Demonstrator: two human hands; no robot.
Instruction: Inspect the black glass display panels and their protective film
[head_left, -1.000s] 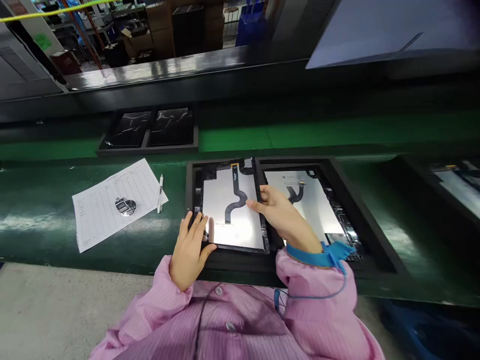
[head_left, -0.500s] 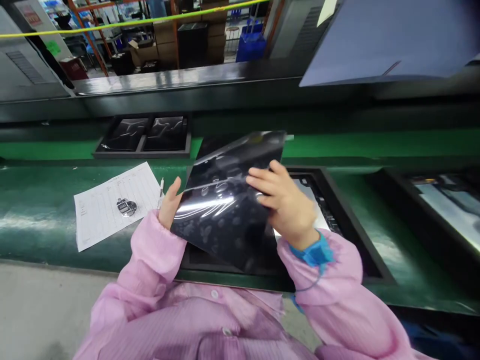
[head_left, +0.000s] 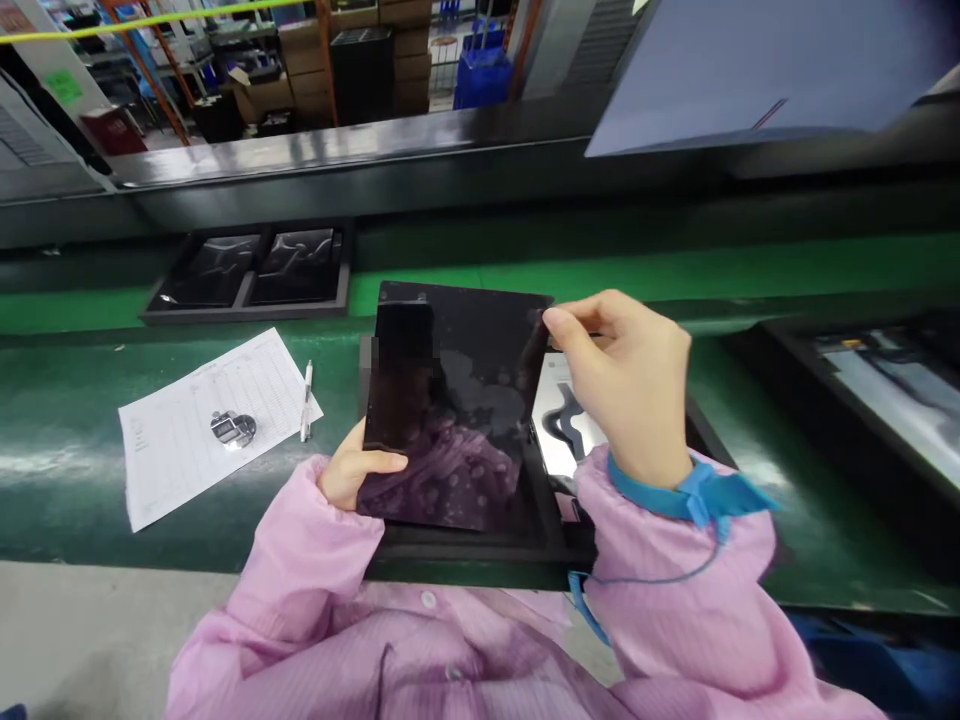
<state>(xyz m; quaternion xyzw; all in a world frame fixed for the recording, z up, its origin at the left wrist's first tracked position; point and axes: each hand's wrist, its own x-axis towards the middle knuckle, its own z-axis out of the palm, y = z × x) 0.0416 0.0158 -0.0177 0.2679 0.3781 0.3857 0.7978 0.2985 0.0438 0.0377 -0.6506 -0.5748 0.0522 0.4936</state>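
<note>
A glossy black screen panel [head_left: 457,400] is held up in front of me, tilted so that it mirrors my pink sleeve. My left hand [head_left: 360,465] grips its lower left edge, thumb on the front face and the other fingers behind. At the upper right corner my right hand [head_left: 622,370] pinches with thumb and forefinger; whether it has the panel itself or a thin film there is too small to tell. Under and behind the panel lies a black foam tray [head_left: 480,548]. A silvery part with a dark curved strip [head_left: 566,415] shows in its right compartment, partly covered by my right hand.
On the green bench, a printed sheet [head_left: 172,430] lies at left with a tally counter [head_left: 234,430] on it and a white pen [head_left: 307,400] at its edge. A two-compartment black tray [head_left: 251,310] with film-wrapped panels sits behind. Another tray [head_left: 847,430] stands at right.
The panel has turned to face me more squarely. My right hand has gone from lying spread on its face to pinching at its upper right corner. My left thumb now lies across the front.
</note>
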